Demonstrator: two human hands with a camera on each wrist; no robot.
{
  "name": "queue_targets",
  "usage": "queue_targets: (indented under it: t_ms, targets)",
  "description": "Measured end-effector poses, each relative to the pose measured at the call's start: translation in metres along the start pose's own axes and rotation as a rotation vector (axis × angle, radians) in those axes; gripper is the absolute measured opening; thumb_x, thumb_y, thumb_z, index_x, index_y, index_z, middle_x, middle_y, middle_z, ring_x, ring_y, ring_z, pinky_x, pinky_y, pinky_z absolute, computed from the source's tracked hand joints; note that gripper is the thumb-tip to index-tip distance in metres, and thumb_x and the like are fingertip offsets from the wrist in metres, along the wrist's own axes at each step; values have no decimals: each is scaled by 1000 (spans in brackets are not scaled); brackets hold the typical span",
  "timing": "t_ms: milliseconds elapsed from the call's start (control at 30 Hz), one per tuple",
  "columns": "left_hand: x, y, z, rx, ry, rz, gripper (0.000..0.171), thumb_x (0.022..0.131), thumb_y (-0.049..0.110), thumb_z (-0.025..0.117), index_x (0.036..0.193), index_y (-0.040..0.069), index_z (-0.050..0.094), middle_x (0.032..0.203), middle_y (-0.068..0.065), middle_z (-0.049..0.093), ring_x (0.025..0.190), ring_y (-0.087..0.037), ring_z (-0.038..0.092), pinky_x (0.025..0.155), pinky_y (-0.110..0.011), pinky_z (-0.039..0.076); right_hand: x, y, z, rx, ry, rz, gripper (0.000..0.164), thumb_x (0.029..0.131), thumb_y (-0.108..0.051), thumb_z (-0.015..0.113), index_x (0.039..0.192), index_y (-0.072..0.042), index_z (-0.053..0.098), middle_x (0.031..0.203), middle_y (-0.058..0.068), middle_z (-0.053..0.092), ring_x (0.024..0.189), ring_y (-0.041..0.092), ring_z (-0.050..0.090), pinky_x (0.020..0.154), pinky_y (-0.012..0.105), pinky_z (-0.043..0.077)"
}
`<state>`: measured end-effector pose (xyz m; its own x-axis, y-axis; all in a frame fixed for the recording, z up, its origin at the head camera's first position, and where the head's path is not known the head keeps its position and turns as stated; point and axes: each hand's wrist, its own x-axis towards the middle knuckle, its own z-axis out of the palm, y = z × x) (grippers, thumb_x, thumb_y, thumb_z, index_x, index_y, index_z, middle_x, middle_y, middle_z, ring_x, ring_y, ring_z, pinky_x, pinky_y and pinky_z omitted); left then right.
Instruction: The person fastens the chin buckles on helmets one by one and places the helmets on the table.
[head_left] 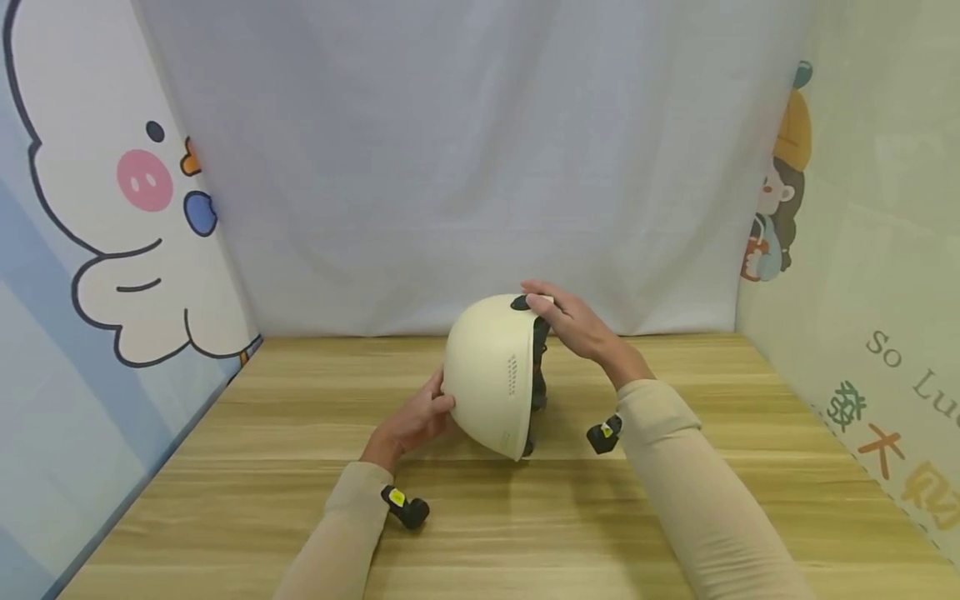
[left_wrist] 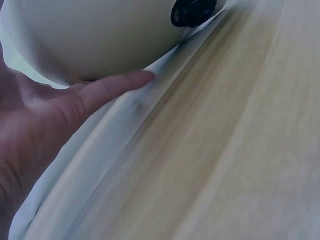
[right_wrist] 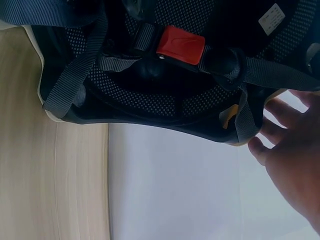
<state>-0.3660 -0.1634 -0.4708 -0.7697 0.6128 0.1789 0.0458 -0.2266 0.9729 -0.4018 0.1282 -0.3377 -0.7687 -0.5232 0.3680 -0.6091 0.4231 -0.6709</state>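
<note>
A cream helmet [head_left: 487,375] is tilted onto its side at mid-table, its crown to the left and its opening to the right. Against the crown, my left hand [head_left: 416,417] rests with the thumb stretched straight along the shell; its other fingers are mostly hidden behind it. At the upper rim, beside a dark oval fitting [head_left: 521,302], my right hand [head_left: 573,325] holds the edge between thumb and fingers. Inside the helmet, the right wrist view shows black mesh padding, grey straps [right_wrist: 75,70] and a red buckle [right_wrist: 181,45].
A wood-grain table [head_left: 247,500] lies under the helmet, with a pale curtain [head_left: 450,167] behind it. Printed walls stand on both sides, one with a white cartoon bird [head_left: 82,100]. Small black cameras [head_left: 603,435] sit on both wrists.
</note>
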Motion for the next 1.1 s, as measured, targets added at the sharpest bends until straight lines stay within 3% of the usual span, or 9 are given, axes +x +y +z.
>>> queue_targets:
  t_ms: [100, 333, 433, 633, 767, 933, 1100]
  targets:
    - [1, -1, 4, -40, 29, -3, 116, 82, 54, 78, 161, 27, -2, 156, -27, 23, 133, -39, 40, 101, -71, 33, -2, 1, -3, -1, -9, 8, 69, 102, -59, 34, 155, -15, 38, 157, 10, 38, 145, 31, 31, 112, 56, 29]
    - [6, 2, 10, -75, 104, 21, 112, 83, 58, 73, 160, 20, 0, 155, -26, 21, 133, -36, 35, 104, -70, 27, -4, 1, -13, -22, 10, 0, 59, 104, -48, 41, 159, -29, 31, 149, 14, 48, 135, 34, 44, 101, 58, 40]
    - [6, 0, 10, -89, 113, 28, 107, 85, 61, 69, 159, 20, 3, 151, -23, 25, 130, -34, 37, 103, -69, 29, -5, 1, -14, -18, 4, 0, 56, 104, -45, 42, 157, -27, 35, 153, 9, 44, 141, 31, 38, 107, 56, 36]
    - [7, -2, 8, -75, 54, 41, 83, 91, 64, 58, 154, 24, 21, 141, -10, 38, 125, -27, 42, 99, -59, 37, -8, 0, -14, -17, -11, 0, 52, 105, -41, 43, 150, -16, 48, 154, 7, 43, 143, 30, 35, 111, 56, 31]
    - [7, -2, 9, -84, 81, 42, 69, 92, 64, 55, 146, 26, 32, 134, -5, 44, 121, -24, 45, 98, -53, 38, -10, 1, -14, -9, -18, -4, 51, 105, -41, 43, 150, -17, 48, 153, 8, 43, 142, 31, 36, 111, 56, 31]
    - [7, 0, 11, -141, 133, 58, 65, 92, 61, 57, 143, 28, 33, 131, -7, 44, 119, -24, 45, 96, -52, 37, -10, 3, -15, 0, -17, -9, 51, 105, -39, 44, 151, -17, 47, 154, 8, 42, 143, 30, 34, 112, 56, 30]
    - [8, 0, 13, -140, 141, 53, 69, 97, 61, 45, 149, 21, 25, 133, -9, 41, 120, -25, 43, 99, -54, 34, -11, 3, -16, 11, -31, 7, 52, 105, -40, 43, 152, -18, 45, 156, 8, 40, 145, 31, 31, 113, 57, 27]
